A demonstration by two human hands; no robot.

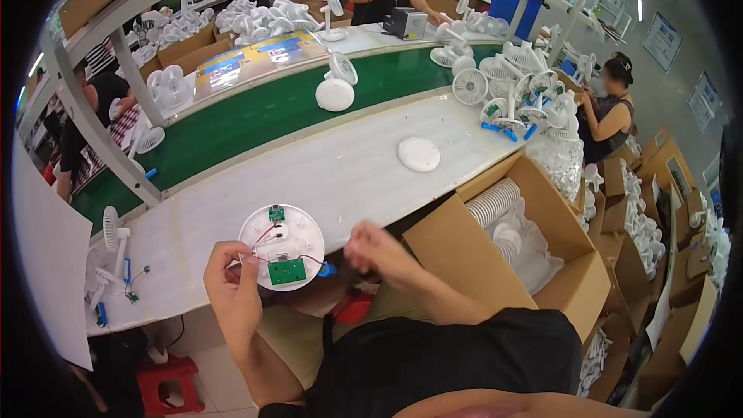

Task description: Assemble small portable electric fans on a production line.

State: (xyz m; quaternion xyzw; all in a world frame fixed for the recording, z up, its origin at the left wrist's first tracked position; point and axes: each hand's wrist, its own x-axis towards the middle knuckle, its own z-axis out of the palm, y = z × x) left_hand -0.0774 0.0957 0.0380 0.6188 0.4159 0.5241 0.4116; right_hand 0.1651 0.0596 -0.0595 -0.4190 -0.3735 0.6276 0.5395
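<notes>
My left hand (232, 282) grips the near-left rim of the round white fan base (282, 246), thumb and fingers pinched on its edge, holding it open side up at the near edge of the worktop (340, 178). My right hand (379, 251) sits just right of the base, fingers drawn together in a pinch; it seems to hold the end of a thin wire by the small blue part (328, 269) at the base's right rim, though what exactly is between the fingertips I cannot tell.

Inside the base a green circuit board (287, 270) lies at the near side and a smaller green board (276, 213) at the far rim, joined by red and black wires (265, 234) crossing the middle. I judge those wires the weak point: if my right hand tugs sideways, a lead could tear from its solder joint, or the near board could lift out of its seat. The base also hangs partly over the worktop edge toward my lap, so a slack left grip could let it tip off and fall.

Right of the base stands an open cardboard box (495, 255) of stacked white parts. Beyond the base lies a white round cover (419, 154), and farther still, on the green conveyor belt (255, 120), stands an assembled white fan (337, 85); a careless reach could knock that cover onto the belt
</notes>
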